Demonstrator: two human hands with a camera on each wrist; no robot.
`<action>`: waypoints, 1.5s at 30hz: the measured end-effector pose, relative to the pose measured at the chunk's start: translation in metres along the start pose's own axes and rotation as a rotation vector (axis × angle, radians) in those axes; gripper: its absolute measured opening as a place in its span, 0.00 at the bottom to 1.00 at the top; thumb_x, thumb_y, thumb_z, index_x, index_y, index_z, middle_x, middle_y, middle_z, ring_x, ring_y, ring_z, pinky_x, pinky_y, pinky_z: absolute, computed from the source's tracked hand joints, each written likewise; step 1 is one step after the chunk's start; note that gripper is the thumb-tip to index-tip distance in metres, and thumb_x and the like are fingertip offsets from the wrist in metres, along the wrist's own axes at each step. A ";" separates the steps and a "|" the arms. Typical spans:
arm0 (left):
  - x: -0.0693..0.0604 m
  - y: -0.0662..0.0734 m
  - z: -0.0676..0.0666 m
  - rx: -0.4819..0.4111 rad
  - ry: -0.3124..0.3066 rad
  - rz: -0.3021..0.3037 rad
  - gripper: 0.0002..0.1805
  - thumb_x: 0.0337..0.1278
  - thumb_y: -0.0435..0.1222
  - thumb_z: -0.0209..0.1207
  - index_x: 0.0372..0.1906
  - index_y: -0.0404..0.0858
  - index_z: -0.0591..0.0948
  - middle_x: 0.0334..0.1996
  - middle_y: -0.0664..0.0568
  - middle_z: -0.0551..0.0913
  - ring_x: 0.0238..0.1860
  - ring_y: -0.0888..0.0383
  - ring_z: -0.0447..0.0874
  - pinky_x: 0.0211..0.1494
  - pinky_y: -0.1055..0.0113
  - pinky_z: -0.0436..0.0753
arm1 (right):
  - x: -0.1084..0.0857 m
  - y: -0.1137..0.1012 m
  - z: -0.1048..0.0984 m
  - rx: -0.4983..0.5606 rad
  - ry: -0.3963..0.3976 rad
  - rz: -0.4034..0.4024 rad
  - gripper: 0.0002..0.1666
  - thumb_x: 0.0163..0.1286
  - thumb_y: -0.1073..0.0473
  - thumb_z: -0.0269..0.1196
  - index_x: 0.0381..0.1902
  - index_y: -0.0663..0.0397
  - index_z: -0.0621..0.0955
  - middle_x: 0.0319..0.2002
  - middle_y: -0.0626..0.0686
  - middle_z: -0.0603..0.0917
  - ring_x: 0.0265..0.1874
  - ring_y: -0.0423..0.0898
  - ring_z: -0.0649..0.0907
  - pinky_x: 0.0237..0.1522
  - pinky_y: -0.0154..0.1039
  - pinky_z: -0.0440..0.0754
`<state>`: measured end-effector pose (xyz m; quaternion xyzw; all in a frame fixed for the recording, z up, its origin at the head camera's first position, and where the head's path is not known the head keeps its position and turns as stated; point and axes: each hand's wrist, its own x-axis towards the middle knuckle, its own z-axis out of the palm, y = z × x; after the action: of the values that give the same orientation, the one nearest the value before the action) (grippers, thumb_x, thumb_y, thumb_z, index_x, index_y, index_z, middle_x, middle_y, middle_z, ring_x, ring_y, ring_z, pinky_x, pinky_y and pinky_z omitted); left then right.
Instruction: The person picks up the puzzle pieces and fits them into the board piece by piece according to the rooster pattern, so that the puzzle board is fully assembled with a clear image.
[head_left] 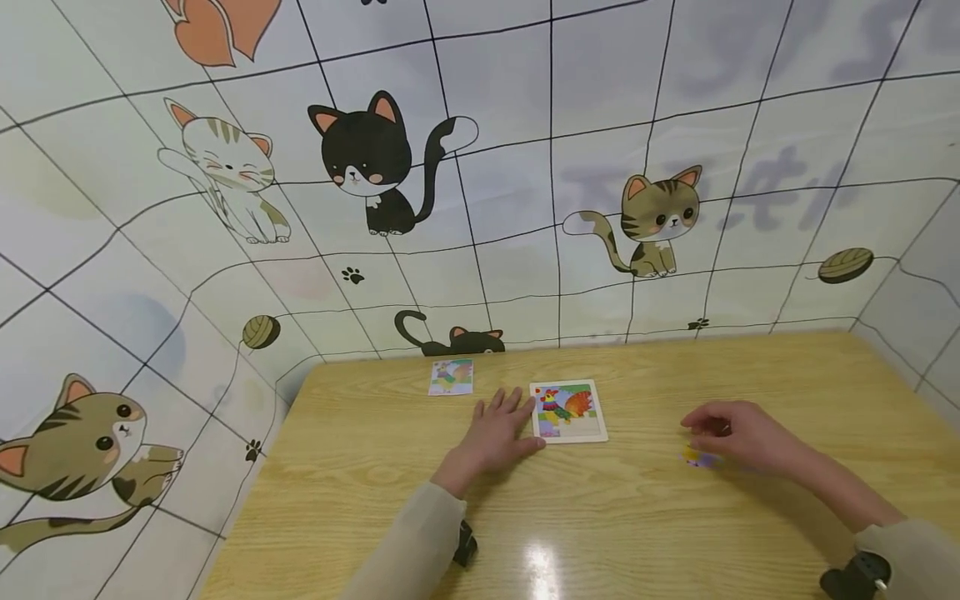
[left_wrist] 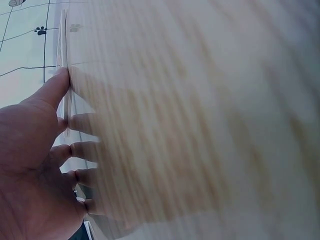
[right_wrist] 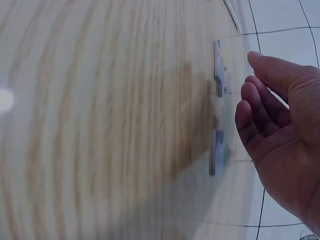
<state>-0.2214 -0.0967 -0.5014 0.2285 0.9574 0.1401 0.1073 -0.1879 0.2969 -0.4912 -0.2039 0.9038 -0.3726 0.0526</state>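
Observation:
A square jigsaw puzzle (head_left: 567, 412) with a rooster picture lies in a white-rimmed tray on the wooden table; a pale gap shows at its lower right. My left hand (head_left: 495, 435) rests on the table with fingers spread, its thumb and fingertips at the tray's left edge. Over to the right, my right hand (head_left: 738, 437) hovers with loosely curled fingers above a puzzle piece (head_left: 696, 456), partly hiding it. The right wrist view shows a puzzle piece (right_wrist: 218, 67) and another puzzle piece (right_wrist: 217, 152) on the table, apart from the fingers, which hold nothing.
A small picture card (head_left: 451, 377) of the rooster lies behind the left hand, close to the wall. The wall (head_left: 510, 167), printed with cats and grid lines, borders the table (head_left: 337, 500) at the back and sides.

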 end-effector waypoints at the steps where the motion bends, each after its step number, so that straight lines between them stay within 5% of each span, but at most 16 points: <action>1: 0.000 0.000 0.000 -0.004 0.001 0.002 0.41 0.72 0.59 0.54 0.82 0.47 0.60 0.82 0.47 0.50 0.81 0.42 0.42 0.78 0.37 0.46 | -0.002 0.003 -0.001 -0.008 -0.003 0.004 0.15 0.64 0.63 0.73 0.47 0.62 0.86 0.39 0.47 0.85 0.34 0.32 0.79 0.35 0.34 0.81; 13: -0.001 -0.001 0.000 -0.005 0.001 0.001 0.41 0.72 0.59 0.55 0.82 0.47 0.60 0.82 0.47 0.50 0.82 0.42 0.42 0.78 0.37 0.46 | -0.012 0.019 -0.003 0.028 -0.062 0.034 0.19 0.63 0.56 0.76 0.46 0.61 0.85 0.34 0.46 0.82 0.30 0.35 0.76 0.31 0.34 0.78; 28: -0.002 0.000 -0.002 -0.021 0.002 0.006 0.41 0.72 0.58 0.56 0.81 0.45 0.61 0.82 0.45 0.51 0.81 0.41 0.43 0.77 0.36 0.47 | -0.010 0.024 0.000 0.043 -0.073 -0.031 0.13 0.63 0.59 0.75 0.39 0.55 0.81 0.29 0.44 0.77 0.27 0.35 0.73 0.27 0.34 0.73; 34: -0.002 0.001 -0.002 -0.019 0.002 0.005 0.41 0.72 0.58 0.56 0.81 0.45 0.61 0.82 0.46 0.51 0.81 0.42 0.43 0.77 0.37 0.47 | -0.006 0.017 -0.002 0.108 -0.114 -0.053 0.12 0.65 0.62 0.73 0.38 0.55 0.78 0.28 0.44 0.75 0.26 0.37 0.74 0.26 0.36 0.72; 45: -0.002 0.000 -0.003 -0.018 0.001 0.007 0.41 0.72 0.58 0.56 0.81 0.45 0.61 0.82 0.46 0.51 0.81 0.42 0.43 0.77 0.36 0.47 | 0.014 -0.008 0.005 0.070 -0.102 -0.050 0.11 0.63 0.60 0.75 0.35 0.52 0.81 0.29 0.44 0.77 0.29 0.35 0.74 0.31 0.34 0.73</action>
<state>-0.2200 -0.0981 -0.4979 0.2309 0.9553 0.1493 0.1087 -0.1972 0.2825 -0.4888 -0.2435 0.8808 -0.3944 0.0964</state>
